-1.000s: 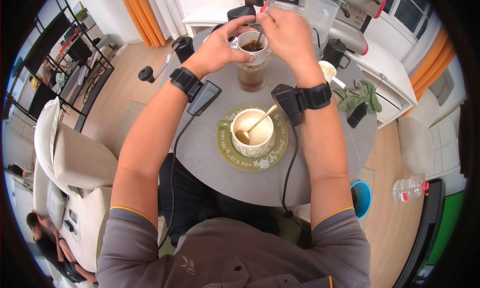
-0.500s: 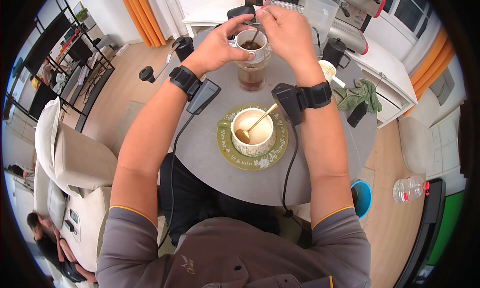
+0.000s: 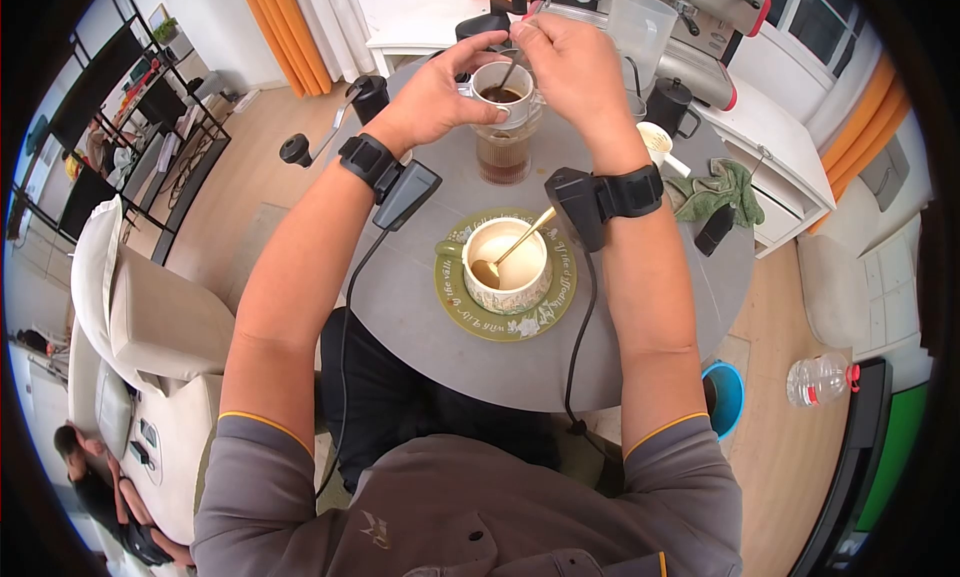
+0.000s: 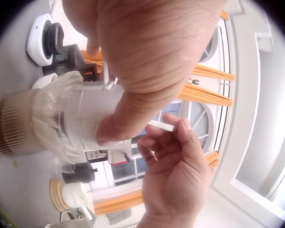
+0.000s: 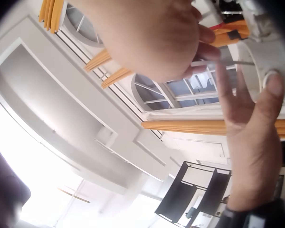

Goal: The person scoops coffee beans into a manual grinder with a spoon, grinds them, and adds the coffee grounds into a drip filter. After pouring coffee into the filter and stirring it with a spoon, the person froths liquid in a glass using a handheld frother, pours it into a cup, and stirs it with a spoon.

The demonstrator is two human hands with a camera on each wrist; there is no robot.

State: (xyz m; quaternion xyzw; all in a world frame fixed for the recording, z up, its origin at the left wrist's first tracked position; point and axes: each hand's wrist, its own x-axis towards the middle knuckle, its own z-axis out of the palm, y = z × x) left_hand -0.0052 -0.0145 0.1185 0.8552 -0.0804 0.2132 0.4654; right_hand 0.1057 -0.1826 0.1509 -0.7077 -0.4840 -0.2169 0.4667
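Note:
In the head view my left hand [image 3: 425,102] grips a white coffee dripper [image 3: 518,110], thumb on its near wall and fingers round the far side. Dark coffee shows inside. Beneath it stands a ribbed glass server [image 3: 503,164] with brown liquid at its bottom; the left wrist view shows a clear wavy collar [image 4: 50,111] between them. My right hand [image 3: 580,72] pinches the thin metal handle of a stirrer [image 3: 511,72], whose lower end is hidden in the coffee. Nearer me, a cream mug [image 3: 508,299] holding a gold spoon [image 3: 524,239] sits on a green saucer [image 3: 455,307].
A black hand grinder [image 3: 368,99] stands left of the server. To the right are a white cup [image 3: 655,142], a black pot [image 3: 668,105] and a green cloth [image 3: 735,189]. An espresso machine [image 3: 695,57] is behind. Cables [image 3: 578,357] from both wrist cameras cross the table edge.
The stirrer has shifted slightly left within the dripper, and my right hand has moved a little left with it. My left hand keeps its hold; the mug and saucer stay put.

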